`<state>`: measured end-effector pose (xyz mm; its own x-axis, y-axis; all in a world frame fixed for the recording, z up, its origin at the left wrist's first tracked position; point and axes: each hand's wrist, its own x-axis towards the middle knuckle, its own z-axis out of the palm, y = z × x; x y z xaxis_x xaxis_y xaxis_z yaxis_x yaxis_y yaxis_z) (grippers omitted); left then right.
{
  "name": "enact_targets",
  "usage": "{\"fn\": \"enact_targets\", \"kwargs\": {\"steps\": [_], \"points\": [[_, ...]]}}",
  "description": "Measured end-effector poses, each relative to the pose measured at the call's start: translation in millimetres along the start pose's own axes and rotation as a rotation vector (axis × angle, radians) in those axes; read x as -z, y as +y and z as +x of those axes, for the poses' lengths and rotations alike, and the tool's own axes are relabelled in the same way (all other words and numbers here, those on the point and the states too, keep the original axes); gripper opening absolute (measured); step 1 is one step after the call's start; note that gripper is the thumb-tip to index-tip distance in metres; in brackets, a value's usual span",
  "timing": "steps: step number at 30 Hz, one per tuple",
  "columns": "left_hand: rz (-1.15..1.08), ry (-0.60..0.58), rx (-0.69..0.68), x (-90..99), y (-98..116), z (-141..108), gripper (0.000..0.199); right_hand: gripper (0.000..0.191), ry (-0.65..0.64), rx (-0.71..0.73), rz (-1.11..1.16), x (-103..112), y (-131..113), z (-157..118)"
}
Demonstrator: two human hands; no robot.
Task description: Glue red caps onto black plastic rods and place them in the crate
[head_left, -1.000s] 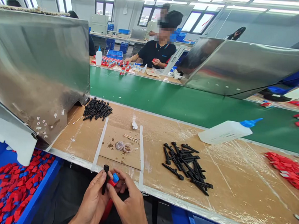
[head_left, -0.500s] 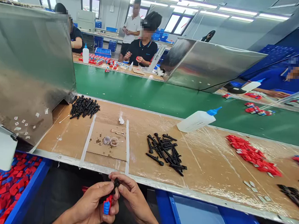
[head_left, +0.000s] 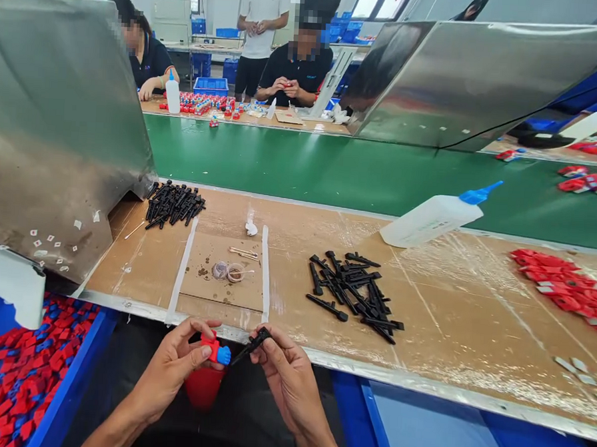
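Fingers of L hand pinch red/blue pc, partly hidden; R hand pinches blk pc, contact btwn pcs unclear.

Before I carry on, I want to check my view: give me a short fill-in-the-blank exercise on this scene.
1. The left hand holds a toy part coloured red and ____.
2. The right hand holds a gun-shaped part coloured ____.
3. Beyond the workbench, the conveyor belt is ____.
4. The bin of red pieces is on the person's ____ side.

Missing words: blue; black; green; left.
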<state>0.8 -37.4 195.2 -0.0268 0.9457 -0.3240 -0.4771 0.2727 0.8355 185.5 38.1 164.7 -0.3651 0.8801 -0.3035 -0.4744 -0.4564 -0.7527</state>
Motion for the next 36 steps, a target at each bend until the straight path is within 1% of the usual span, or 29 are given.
{"fn": "enact_targets", "kwargs": {"steps": [2, 5, 6, 8, 10, 12, 16, 19, 21, 24, 27, 28, 29, 31, 32, 33, 35, 36], "points": [[-0.01, 0.03, 0.013, 0.7, 1.2, -1.0, 0.014, 0.027, 0.046, -0.013, 0.049, -3.4, 2.8, 0.0], [-0.049, 0.073, 0.043, 0.0, 1.1, -0.9, 0.034, 0.028, 0.086, -0.036, 0.09, -7.0, 4.7, 0.9], [-0.043, 0.094, 0.048, -0.1, 0.5, 0.1, 0.036, 0.027, 0.093, -0.041, 0.091, -7.7, 4.8, 1.1], [-0.004, 0.13, 0.032, 0.4, -1.3, 3.5, 0.031, 0.027, 0.104, -0.038, 0.08, -8.9, 5.3, 0.9], [0.033, 0.14, 0.002, 1.5, -3.8, 8.2, 0.03, 0.025, 0.11, -0.017, 0.044, -10.3, 6.5, 0.2], [0.02, 0.144, -0.016, 2.1, -6.5, 12.9, 0.028, 0.023, 0.095, 0.011, -0.029, -12.6, 8.3, -0.6], [-0.119, 0.125, -0.016, -1.6, -10.1, 19.4, 0.022, 0.02, 0.037, 0.056, -0.196, -19.2, 11.4, -1.8], [-0.198, 0.119, -0.039, -6.9, -8.6, 20.7, 0.032, 0.017, 0.018, 0.069, -0.222, -22.4, 12.2, -2.2], [-0.207, 0.102, -0.049, -9.6, -5.7, 20.5, 0.032, 0.017, 0.013, 0.065, -0.206, -22.4, 12.2, -2.0], [-0.183, 0.066, -0.03, -11.3, -0.6, 19.5, 0.025, 0.02, 0.023, 0.053, -0.189, -20.1, 11.5, -1.5], [-0.143, 0.067, -0.029, -10.7, 1.4, 18.0, 0.032, 0.022, 0.048, 0.05, -0.21, -17.4, 10.8, -1.9], [-0.136, 0.056, -0.035, -10.0, 1.1, 17.5, 0.031, 0.022, 0.052, 0.052, -0.217, -16.7, 10.7, -2.2], [-0.127, 0.042, -0.043, -8.9, 0.5, 17.0, 0.025, 0.022, 0.054, 0.055, -0.221, -16.1, 10.7, -2.5], [-0.102, 0.015, -0.055, -5.6, -1.0, 16.2, 0.007, 0.021, 0.046, 0.056, -0.222, -15.0, 11.1, -3.1], [-0.088, 0.01, -0.059, -3.3, -1.6, 15.7, 0.006, 0.021, 0.039, 0.054, -0.222, -14.5, 11.3, -3.4], [-0.074, 0.008, -0.067, -0.7, -1.9, 15.2, 0.01, 0.02, 0.033, 0.052, -0.222, -14.0, 11.6, -3.6], [-0.021, -0.01, -0.084, 5.3, -1.8, 13.8, 0.012, 0.02, 0.028, 0.044, -0.223, -13.1, 11.9, -3.8], [0.019, -0.028, -0.091, 8.4, -1.3, 12.9, 0.019, 0.02, 0.026, 0.038, -0.222, -12.8, 11.9, -3.8]]}}
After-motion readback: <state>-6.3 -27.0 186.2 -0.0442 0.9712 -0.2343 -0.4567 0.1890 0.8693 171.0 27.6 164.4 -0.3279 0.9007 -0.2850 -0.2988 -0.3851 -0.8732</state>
